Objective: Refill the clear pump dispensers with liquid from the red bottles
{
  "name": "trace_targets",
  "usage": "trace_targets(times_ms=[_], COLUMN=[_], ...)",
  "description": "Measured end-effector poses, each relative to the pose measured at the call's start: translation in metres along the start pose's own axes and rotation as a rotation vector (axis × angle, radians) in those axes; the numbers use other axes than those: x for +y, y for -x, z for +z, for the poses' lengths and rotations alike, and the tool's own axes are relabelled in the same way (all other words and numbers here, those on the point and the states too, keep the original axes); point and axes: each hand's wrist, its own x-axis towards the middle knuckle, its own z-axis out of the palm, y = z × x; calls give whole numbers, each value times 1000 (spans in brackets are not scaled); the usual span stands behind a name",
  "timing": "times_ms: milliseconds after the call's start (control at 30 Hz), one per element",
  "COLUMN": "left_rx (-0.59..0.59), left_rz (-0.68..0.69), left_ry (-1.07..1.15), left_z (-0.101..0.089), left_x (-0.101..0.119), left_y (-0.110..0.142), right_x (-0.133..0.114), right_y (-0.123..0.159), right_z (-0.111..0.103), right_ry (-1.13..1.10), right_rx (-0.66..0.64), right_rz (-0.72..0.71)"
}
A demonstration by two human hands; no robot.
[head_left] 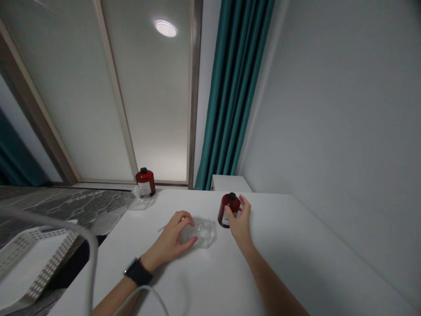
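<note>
My right hand (241,220) is wrapped round a dark red bottle (230,203) with a black cap and a pale label. The thumb lies across the bottle's front and the fingers are at its right side. The bottle looks upright, on or just over the white table. My left hand (177,235), with a dark watch on the wrist, has its thumb and curved fingers apart. It is beside a clear, crinkled plastic wrapper (205,232) lying on the table. Whether the fingertips touch the wrapper I cannot tell.
Another red bottle (151,181) with a black cap stands at the table's far left corner, with clear plastic (140,202) by it. A white perforated basket (36,263) is low at the left. A pale cable (93,263) crosses the lower left. A wall (345,131) borders the right.
</note>
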Motion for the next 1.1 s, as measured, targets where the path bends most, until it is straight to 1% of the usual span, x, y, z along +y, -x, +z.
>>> trace_targets(times_ms=[100,200,333,433,533,667,800,867,967,1033,1100], left_rx=[33,79,146,202,230,265,310,303,258,228,208], left_rz=[-15,-31,-68,-114,-163,-185,-149,-115,-74,-36,-2], left_ry=[-15,-25,-44,-83,-121,-108,0,70,151,187,213], left_z=[4,9,14,16,16,13,2,-3,-8,-9,-8], left_x=[-2,-6,-11,-13,-16,-16,-2,9,22,27,29], left_y=[0,0,0,0,-1,-1,-1,0,2,3,3], right_x=[4,5,0,-8,-20,-36,-48,-53,-57,-59,-60], right_y=[-1,-3,-3,0,7,21,40,49,60,65,68], right_z=[7,9,5,1,-3,-5,-4,-2,2,5,7], right_ry=[-106,-138,-133,-141,-142,-192,-249,-210,-104,-55,-10], right_rx=[-45,-103,-119,-143,-196,-321,-475,-521,-523,-503,-489], right_rz=[111,180,197,192,143,125,118,81,-53,-149,-213])
